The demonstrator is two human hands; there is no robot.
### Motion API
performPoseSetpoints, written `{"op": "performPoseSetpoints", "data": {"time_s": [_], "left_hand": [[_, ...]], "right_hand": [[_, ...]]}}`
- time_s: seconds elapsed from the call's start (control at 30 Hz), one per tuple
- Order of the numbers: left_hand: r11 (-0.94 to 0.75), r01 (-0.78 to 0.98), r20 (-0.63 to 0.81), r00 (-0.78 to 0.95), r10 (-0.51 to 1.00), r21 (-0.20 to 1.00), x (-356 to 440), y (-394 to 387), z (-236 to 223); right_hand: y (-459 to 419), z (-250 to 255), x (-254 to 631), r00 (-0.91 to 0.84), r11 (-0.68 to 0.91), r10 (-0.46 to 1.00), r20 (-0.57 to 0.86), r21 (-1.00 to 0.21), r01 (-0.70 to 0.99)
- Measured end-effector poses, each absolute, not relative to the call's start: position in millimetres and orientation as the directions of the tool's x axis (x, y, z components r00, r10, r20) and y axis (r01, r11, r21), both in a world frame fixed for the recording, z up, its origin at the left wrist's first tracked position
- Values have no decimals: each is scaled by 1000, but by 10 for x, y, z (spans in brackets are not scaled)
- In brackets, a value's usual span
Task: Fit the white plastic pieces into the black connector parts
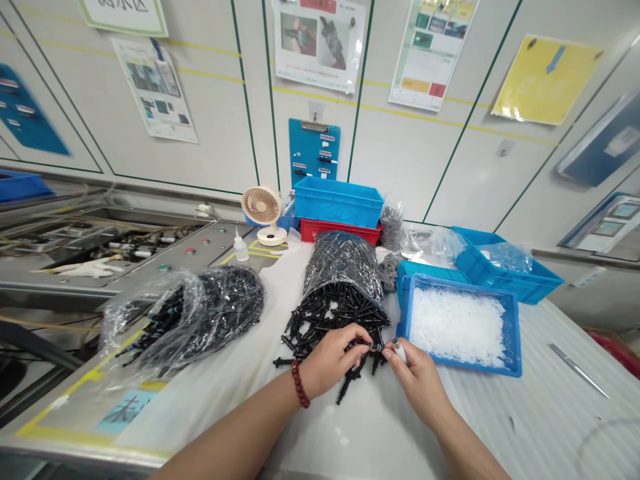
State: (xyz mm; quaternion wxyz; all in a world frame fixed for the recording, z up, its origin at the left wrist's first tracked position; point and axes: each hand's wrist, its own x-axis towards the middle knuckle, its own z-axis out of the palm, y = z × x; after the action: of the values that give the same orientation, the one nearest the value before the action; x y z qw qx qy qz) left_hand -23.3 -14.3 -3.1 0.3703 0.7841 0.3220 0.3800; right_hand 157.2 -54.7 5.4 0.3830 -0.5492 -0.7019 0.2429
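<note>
My left hand [336, 359], with a dark red bead bracelet at the wrist, pinches a slim black rod-shaped part [369, 345]. Close beside it, my right hand [417, 380] is closed around a small white cylinder [399, 348] with a greyish end. Its fingertips meet the end of the black part; whether they grip it too is hard to tell. Under and behind my hands, many similar black parts [345, 305] spill from the mouth of a clear plastic bag [345, 263] onto the white table covering.
At right, a blue tray [517, 333] holds small white pieces [457, 325]; tweezers [580, 371] lie beyond. Another bag of black parts [220, 310] lies left. Behind are a fan [262, 207], a dropper bottle [241, 248], a blue bin [340, 203] and a red bin [320, 231].
</note>
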Motion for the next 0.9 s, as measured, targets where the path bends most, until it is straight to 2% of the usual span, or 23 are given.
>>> {"op": "performPoseSetpoints", "data": {"time_s": [0.13, 0.37, 0.9], "left_hand": [[-527, 206, 369, 512, 776, 824, -236, -148, -43], [-653, 190, 499, 502, 706, 733, -237, -148, -15], [-731, 168, 570, 521, 635, 661, -248, -163, 25]], "right_hand": [[-552, 51, 1577, -109, 290, 953, 283, -749, 596], [-557, 57, 1579, -101, 300, 948, 301, -743, 599], [-557, 67, 1582, -95, 284, 956, 279, -783, 553]]}}
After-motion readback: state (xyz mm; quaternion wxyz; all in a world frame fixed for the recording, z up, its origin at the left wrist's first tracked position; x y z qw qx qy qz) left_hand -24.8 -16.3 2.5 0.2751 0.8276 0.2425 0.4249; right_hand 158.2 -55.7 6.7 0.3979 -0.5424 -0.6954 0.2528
